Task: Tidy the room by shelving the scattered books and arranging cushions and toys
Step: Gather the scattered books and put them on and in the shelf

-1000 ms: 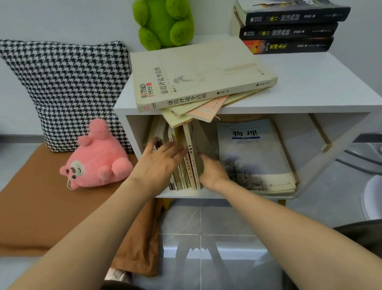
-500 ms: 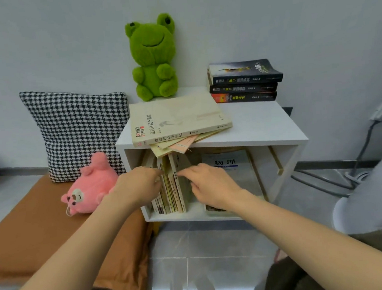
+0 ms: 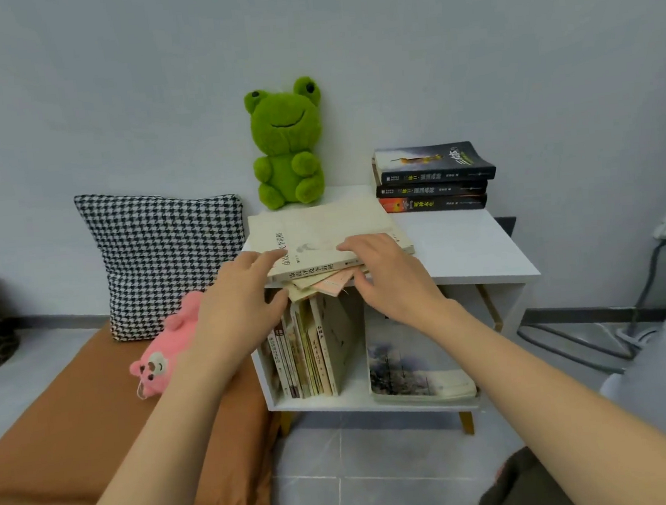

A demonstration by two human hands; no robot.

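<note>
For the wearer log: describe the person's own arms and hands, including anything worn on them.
Both forearms are bare for as much of them as the frame shows, and no sleeve is in view. The left hand and the right hand are ungloved. No ring, watch, bracelet or other marking shows on either hand or wrist.

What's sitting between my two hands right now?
In the head view, the front edge of the cream book lies between the left hand and the right hand, with thinner books poking out beneath it.
</note>
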